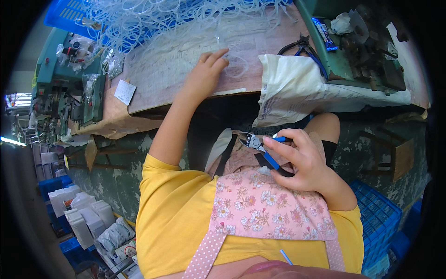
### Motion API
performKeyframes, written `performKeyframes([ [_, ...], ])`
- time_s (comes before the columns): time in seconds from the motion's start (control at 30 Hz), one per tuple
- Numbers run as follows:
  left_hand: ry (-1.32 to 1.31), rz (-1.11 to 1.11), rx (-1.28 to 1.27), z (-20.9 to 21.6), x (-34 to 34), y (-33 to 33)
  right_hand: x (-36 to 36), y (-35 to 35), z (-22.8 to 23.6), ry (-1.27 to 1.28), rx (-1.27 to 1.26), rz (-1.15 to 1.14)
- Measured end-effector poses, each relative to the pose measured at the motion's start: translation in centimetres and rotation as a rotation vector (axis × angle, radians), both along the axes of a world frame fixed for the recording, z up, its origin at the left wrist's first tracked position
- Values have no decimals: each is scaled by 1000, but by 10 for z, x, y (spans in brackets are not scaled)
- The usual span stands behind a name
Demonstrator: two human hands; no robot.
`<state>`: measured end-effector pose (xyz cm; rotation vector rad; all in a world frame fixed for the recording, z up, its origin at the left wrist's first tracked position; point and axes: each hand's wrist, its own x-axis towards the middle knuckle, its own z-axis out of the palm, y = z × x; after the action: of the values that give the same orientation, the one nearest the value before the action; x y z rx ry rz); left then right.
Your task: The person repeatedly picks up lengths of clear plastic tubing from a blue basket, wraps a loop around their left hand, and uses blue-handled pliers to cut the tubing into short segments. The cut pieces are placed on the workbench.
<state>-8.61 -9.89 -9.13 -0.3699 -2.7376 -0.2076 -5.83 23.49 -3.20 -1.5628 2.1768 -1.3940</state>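
My left hand (207,72) reaches over the worktable (162,63), fingers apart and partly bent, index finger stretched out. Beside its fingertips lies a thin clear plastic loop (239,69); whether they touch it I cannot tell. Above my lap, my right hand (302,160) is wrapped round blue-handled cutting pliers (275,160). Their metal jaws point toward the upper left, and the handles are spread. A large tangle of clear plastic loops (134,18) is heaped at the far side of the table, beyond my left hand.
Another pair of pliers (304,46) lies at the right by a white sack (290,86) draped over the table edge. Green machines (69,93) flank the table. A paper slip (125,92) is at left; blue crates (376,209) and stools (402,160) stand lower right.
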Motion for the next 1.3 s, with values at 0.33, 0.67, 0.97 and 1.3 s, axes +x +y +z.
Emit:
performKeyframes([
  [0.33,108,-71,128,-2,37,16,-44,-51,-28,-341,-32,25],
  [0.67,186,-100,120,-1,44,3,-79,-119,-42,-1142,-291,362],
  [0.97,284,63,113,-15,38,8,-116,-124,-20,-1501,-631,82],
  [1.3,458,245,240,11,45,48,-71,-63,7,-1242,-638,265],
])
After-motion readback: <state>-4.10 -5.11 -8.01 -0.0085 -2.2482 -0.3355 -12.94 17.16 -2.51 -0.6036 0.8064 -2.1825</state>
